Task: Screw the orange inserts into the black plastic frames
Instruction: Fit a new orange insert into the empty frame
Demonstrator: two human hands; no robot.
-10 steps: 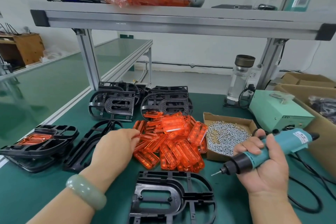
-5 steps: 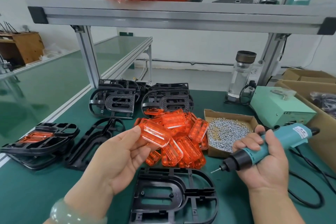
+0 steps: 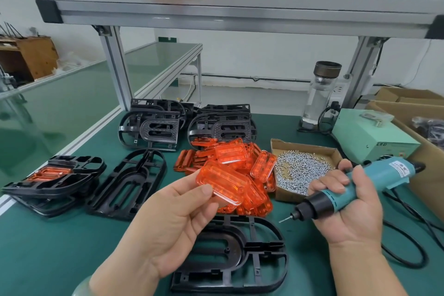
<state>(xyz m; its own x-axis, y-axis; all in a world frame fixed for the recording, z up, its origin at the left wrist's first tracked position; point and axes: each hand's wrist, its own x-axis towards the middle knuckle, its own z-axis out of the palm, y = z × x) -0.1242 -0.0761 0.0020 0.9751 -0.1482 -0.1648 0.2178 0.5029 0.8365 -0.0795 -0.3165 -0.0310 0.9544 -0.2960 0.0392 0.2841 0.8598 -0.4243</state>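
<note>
My left hand [image 3: 173, 228] pinches one translucent orange oblong plastic insert [image 3: 222, 184] between thumb and curled fingers, held clear of the bench. The empty black plastic frame [image 3: 230, 255] lies flat directly beneath this hand, its long axis roughly left to right. The insert's axis slants across it, so a slight turn is likely needed before lowering. My right hand [image 3: 346, 214] is wrapped around the teal electric screwdriver [image 3: 360, 187], bit pointing left, just beside the frame's rounded end. The heap of loose orange inserts [image 3: 240, 163] crowds the frame's far edge; bare green mat [image 3: 60, 247] lies to its left.
</note>
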